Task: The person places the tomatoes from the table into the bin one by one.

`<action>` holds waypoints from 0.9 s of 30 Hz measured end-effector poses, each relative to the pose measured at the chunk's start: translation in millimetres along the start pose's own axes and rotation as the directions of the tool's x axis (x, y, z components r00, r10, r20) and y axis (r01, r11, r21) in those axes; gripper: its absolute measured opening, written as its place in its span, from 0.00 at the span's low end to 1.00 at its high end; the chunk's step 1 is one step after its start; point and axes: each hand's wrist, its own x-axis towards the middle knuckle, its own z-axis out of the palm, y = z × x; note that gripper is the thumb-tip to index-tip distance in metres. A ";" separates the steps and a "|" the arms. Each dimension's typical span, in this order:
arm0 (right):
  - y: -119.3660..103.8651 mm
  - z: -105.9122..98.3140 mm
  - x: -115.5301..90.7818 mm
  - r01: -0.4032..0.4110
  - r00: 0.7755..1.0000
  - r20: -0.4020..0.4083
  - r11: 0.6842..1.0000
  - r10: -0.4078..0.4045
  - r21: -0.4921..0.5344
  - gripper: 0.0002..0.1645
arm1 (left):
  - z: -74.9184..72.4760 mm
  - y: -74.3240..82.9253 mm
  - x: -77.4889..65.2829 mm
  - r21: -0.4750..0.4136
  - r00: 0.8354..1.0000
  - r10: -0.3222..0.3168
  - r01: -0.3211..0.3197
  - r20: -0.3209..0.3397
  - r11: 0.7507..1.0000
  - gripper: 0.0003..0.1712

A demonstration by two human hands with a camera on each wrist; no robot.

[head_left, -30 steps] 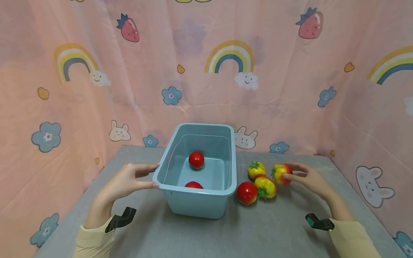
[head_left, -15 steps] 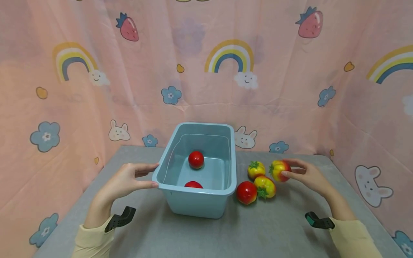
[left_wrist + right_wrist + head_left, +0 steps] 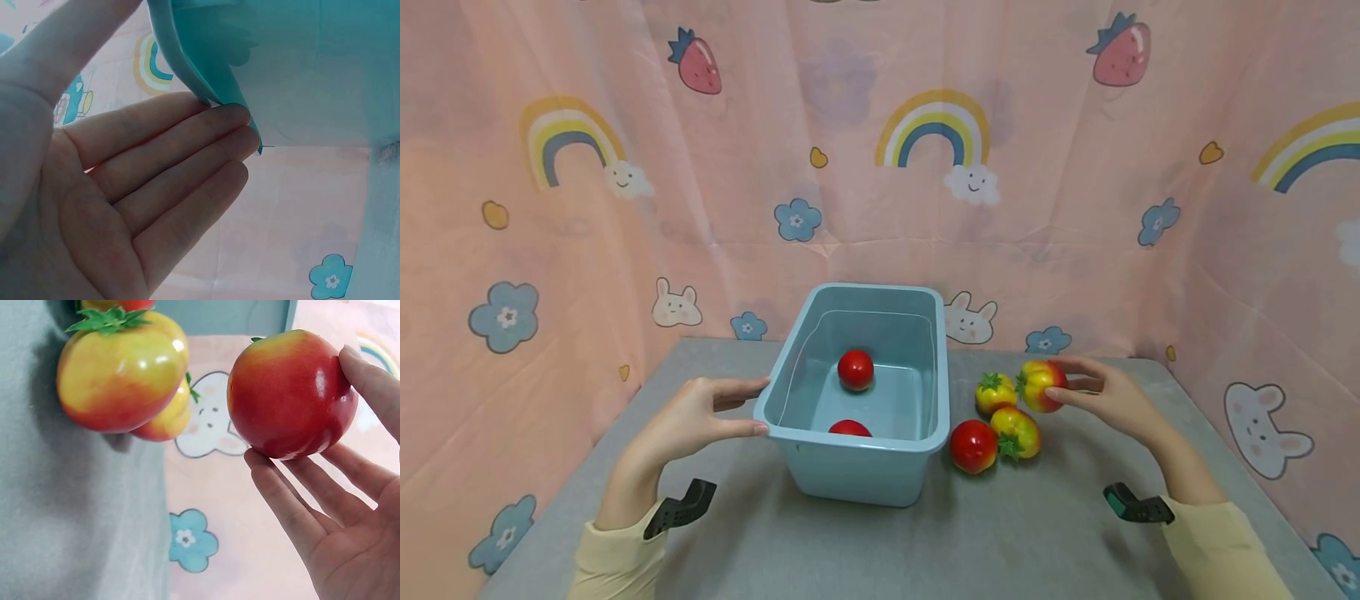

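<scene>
My right hand (image 3: 1108, 400) holds a red-and-yellow tomato (image 3: 1037, 386) between thumb and fingers, raised above the table. Its mostly red side faces the right wrist view, a green leaf tip showing at the top. Just left of and below it, two yellow-and-red tomatoes (image 3: 1017, 432) and a redder tomato (image 3: 973, 447) lie close together on the table. My left hand (image 3: 700, 421) touches the front left corner of a light blue plastic tub (image 3: 857, 471). Its fingers (image 3: 181, 144) are straight, with the tips at the rim. Inside the tub are two red tomatoes (image 3: 855, 370), the nearer partly hidden by the front wall.
The tub stands near the middle of the grey tabletop (image 3: 1000, 533), its right wall beside the loose tomatoes. A pink printed curtain (image 3: 1045, 208) hangs behind the table and along both sides. Each wrist wears a black strap (image 3: 681, 508).
My right hand has lifted its tomato off the table and carried it slightly left, toward the other tomatoes. My left hand and the tub stay in place.
</scene>
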 end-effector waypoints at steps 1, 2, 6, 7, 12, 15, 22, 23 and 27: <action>-1.2 -0.1 0.6 0.006 1.000 -0.001 1.000 -0.006 -0.004 0.37 | 0.0 -0.1 0.1 -0.001 1.000 -0.001 0.001 0.000 1.000 0.38; -2.6 -0.3 1.3 0.010 1.000 -0.001 1.000 -0.010 -0.005 0.37 | 0.1 -0.3 0.2 -0.001 1.000 0.000 0.000 0.000 1.000 0.38; -9.0 -1.9 3.4 0.024 1.000 0.002 1.000 -0.024 -0.003 0.37 | 0.4 -1.4 0.4 -0.001 1.000 0.000 0.000 0.001 1.000 0.38; -10.4 -2.2 4.2 0.030 1.000 0.003 1.000 -0.030 -0.004 0.36 | 0.5 -1.7 0.5 0.001 1.000 0.000 0.000 0.001 1.000 0.38; -18.0 -4.0 7.4 0.078 0.997 0.003 0.997 -0.078 0.000 0.35 | 0.7 -2.9 0.5 0.011 1.000 0.002 -0.002 0.000 1.000 0.39; -22.6 -5.7 8.1 0.105 0.994 0.000 0.994 -0.105 -0.005 0.34 | 0.8 -2.9 0.1 0.015 1.000 0.001 -0.001 -0.001 1.000 0.39; -36.3 -10.5 7.3 0.093 0.996 0.006 0.995 -0.093 -0.019 0.34 | 0.8 -2.5 0.1 0.008 1.000 0.003 -0.003 -0.004 1.000 0.39; -38.4 -11.1 7.4 0.089 0.996 0.008 0.996 -0.088 -0.021 0.35 | 0.8 -2.4 0.2 0.007 1.000 0.004 -0.004 -0.004 1.000 0.39; -45.7 -13.4 9.2 0.068 0.998 0.014 0.997 -0.067 -0.034 0.36 | 0.4 -1.8 0.2 0.004 1.000 0.004 -0.004 -0.005 1.000 0.38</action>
